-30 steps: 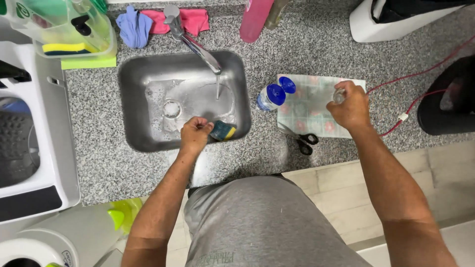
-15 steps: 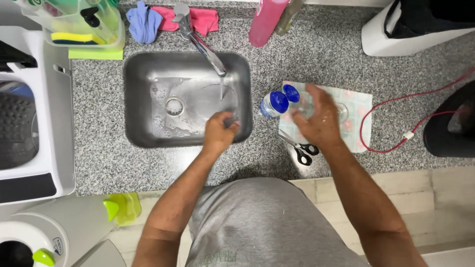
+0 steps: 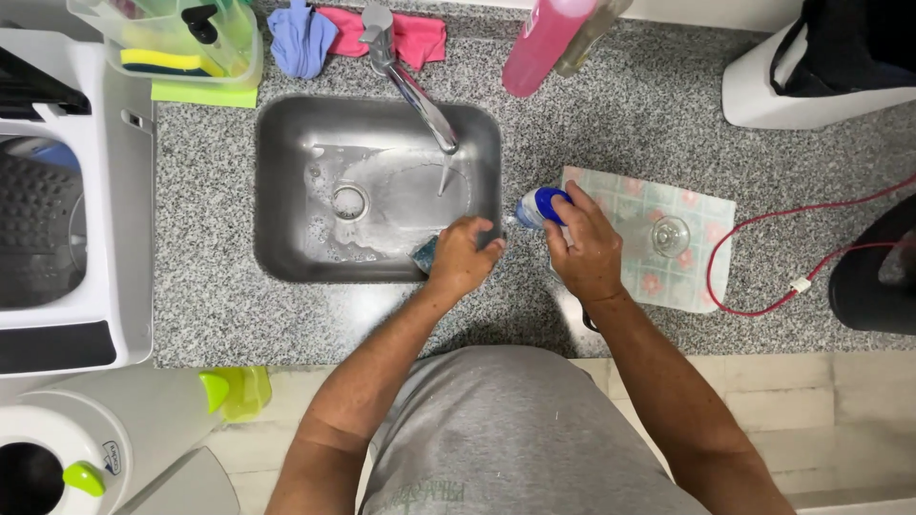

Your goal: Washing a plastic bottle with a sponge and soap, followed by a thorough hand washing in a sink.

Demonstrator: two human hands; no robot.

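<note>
My left hand (image 3: 464, 257) rests at the front right corner of the steel sink (image 3: 286, 181) and is closed on a dark blue-green sponge (image 3: 424, 254). My right hand (image 3: 584, 250) is on the counter just right of the sink, gripping a clear cup with a blue lid (image 3: 537, 206). A clear glass (image 3: 671, 235) stands upside down on the patterned cloth (image 3: 701, 215) to the right of that hand. Water runs from the tap (image 3: 410, 86) into the sink.
A pink bottle (image 3: 542, 43) and blue and pink rags (image 3: 303, 40) lie behind the sink. A plastic caddy with sponges (image 3: 172, 38) sits at the back left. A red cable (image 3: 811, 277) crosses the counter on the right. A white appliance (image 3: 67, 191) stands on the left.
My right hand left the glass on the cloth and moved left onto the blue-lidded cup. My left hand stayed at the sink's front right corner with the sponge.
</note>
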